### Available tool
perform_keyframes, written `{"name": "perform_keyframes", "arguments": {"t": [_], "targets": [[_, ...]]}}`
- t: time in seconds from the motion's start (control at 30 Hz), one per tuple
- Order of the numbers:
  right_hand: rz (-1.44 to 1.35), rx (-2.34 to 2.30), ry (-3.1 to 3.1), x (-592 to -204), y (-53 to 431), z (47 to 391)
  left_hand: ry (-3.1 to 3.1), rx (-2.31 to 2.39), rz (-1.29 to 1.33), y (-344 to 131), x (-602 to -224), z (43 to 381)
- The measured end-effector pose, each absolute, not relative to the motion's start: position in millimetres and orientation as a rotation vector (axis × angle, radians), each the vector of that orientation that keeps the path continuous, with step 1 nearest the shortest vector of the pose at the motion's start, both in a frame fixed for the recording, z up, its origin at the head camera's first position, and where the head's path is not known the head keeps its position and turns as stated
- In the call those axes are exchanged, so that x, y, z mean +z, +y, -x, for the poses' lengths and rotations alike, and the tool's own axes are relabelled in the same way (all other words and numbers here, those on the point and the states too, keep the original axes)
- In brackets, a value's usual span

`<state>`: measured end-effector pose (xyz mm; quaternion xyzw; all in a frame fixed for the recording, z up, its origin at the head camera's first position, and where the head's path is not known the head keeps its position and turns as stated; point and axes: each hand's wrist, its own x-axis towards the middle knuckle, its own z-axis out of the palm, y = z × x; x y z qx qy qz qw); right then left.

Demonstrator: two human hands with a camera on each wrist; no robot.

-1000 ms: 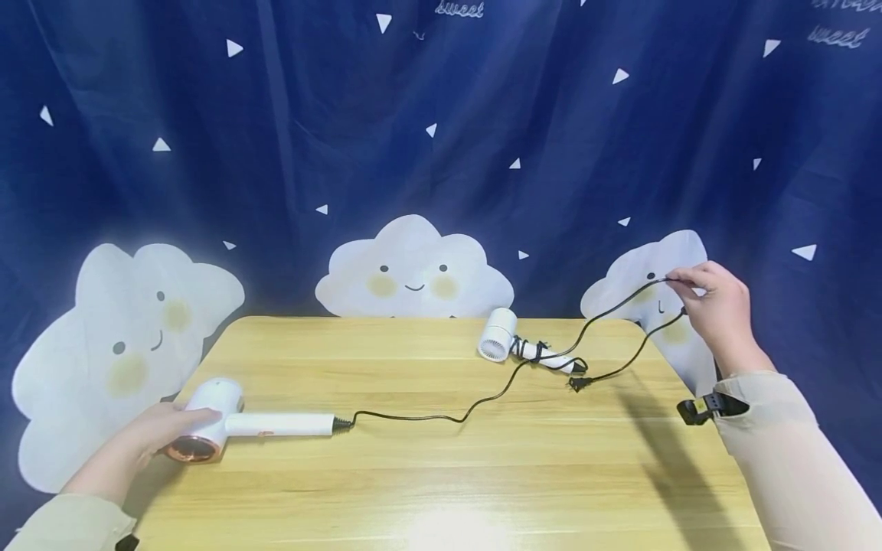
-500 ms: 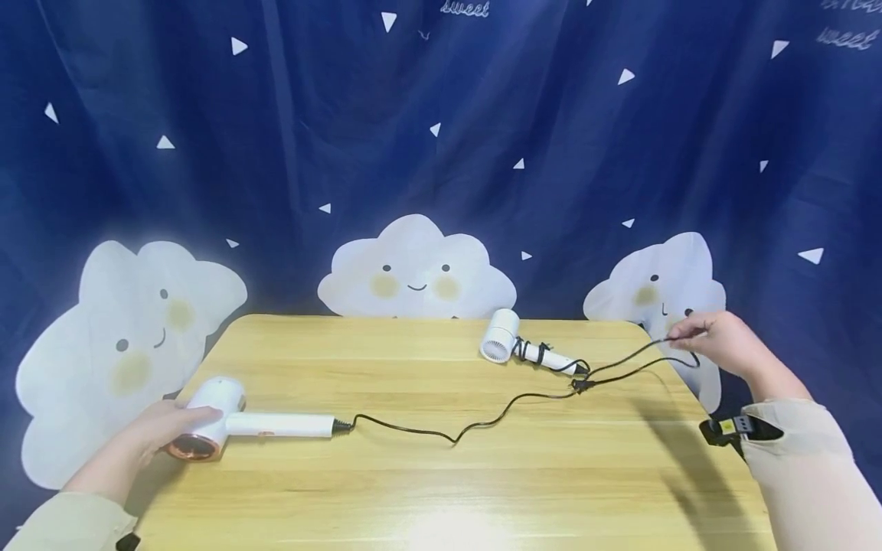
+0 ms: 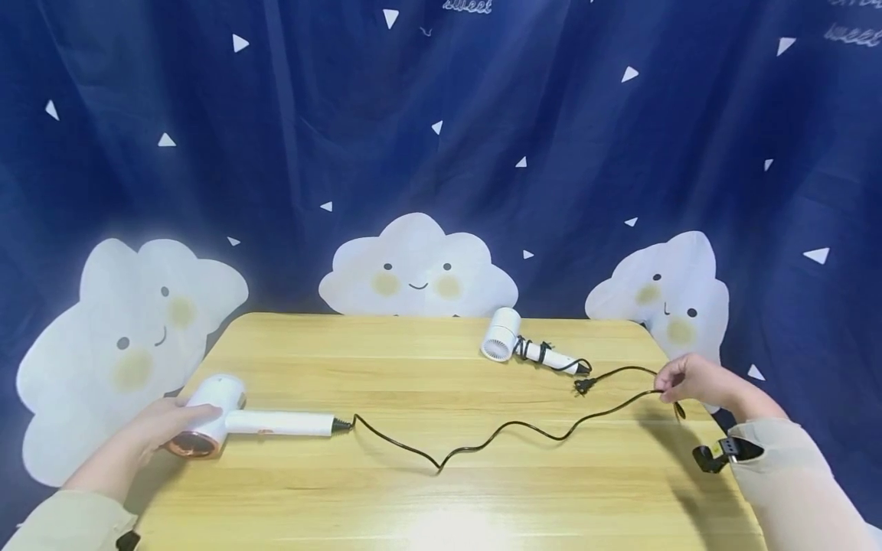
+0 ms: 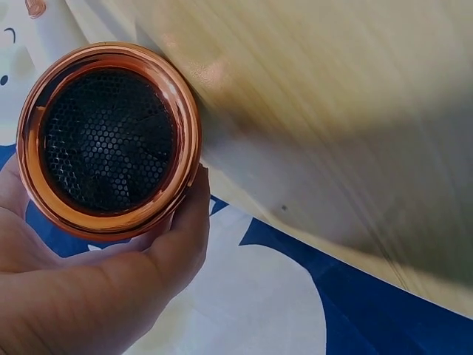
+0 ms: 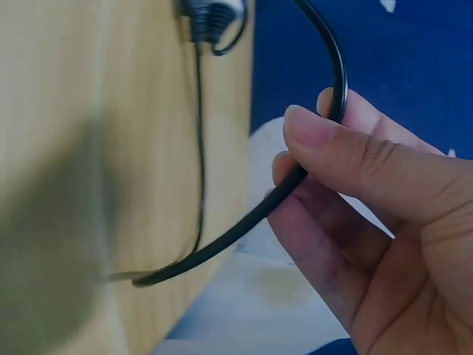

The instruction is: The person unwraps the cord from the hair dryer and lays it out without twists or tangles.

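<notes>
A white hair dryer (image 3: 279,423) with a copper-coloured rim (image 4: 189,133) lies at the table's left. My left hand (image 3: 160,427) grips its round head, thumb on top. In the left wrist view the dark mesh end faces the camera. From the handle, the black cord (image 3: 496,438) runs in bends across the table to my right hand (image 3: 699,383). There, thumb and fingertips pinch the cord (image 5: 244,228) by the table's right edge. Beyond the pinch the cord loops back to its plug (image 3: 584,386), which lies on the table.
A smaller white hair dryer (image 3: 501,334), its black cord wound round the handle (image 3: 561,361), lies near the back edge of the wooden table (image 3: 386,360). Behind hangs a blue curtain (image 3: 386,99) with cloud faces.
My right hand has come down and towards me with the pinched cord. The cord has shifted nearer the table's front, away from the smaller hair dryer. My left hand stays put.
</notes>
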<state>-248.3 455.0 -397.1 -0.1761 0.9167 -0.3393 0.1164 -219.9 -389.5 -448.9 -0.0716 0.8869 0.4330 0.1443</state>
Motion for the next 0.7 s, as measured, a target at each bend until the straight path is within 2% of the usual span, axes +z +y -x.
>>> {"name": "perform_keyframes", "arguments": {"t": [0.47, 0.7], "targets": [[0.802, -1.043, 2.571, -439.5, 443.9, 252.9, 2.562, 1.201, 0.205, -392.2, -448.3, 220.9], [0.810, -0.943, 2.654, -457.2, 438.2, 255.6, 2.556, 1.273, 0.215, -392.2, -448.8, 219.1]]}}
